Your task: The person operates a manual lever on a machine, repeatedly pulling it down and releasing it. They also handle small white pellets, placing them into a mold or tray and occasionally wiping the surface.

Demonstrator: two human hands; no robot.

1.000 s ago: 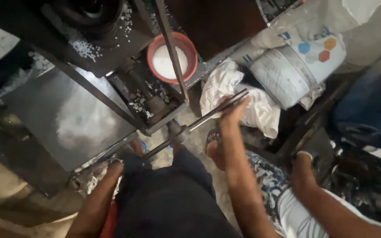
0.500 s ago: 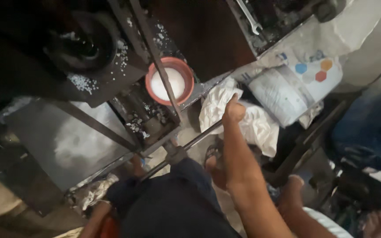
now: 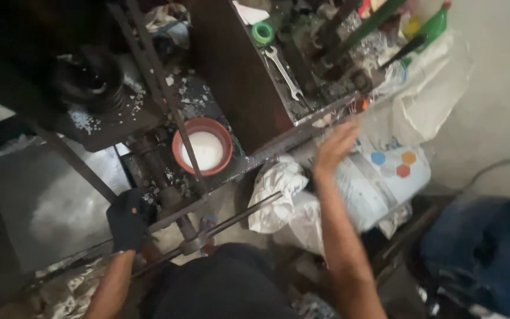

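My left hand (image 3: 128,217), in a black glove, grips the lower metal bar of a dark machine frame (image 3: 166,127). An orange bowl (image 3: 202,146) with white powder in it sits on the machine's ledge, behind a slanted rod. My right hand (image 3: 334,146) is raised with fingers spread, just below the edge of a cluttered workbench (image 3: 302,127) and above a white sack (image 3: 379,177) with coloured hexagons. It holds nothing. A long steel lever (image 3: 240,215) runs from the machine toward my lap.
A spanner (image 3: 284,74) and a green tape roll (image 3: 262,32) lie on the bench among tools. A crumpled white bag (image 3: 278,201) sits on the floor. White granules are scattered on the machine top. A blue bundle (image 3: 485,254) is at the right.
My right hand left the lever and rose toward the bench edge. My left hand came up and took hold of the frame bar. The view tilted upward, showing the bench.
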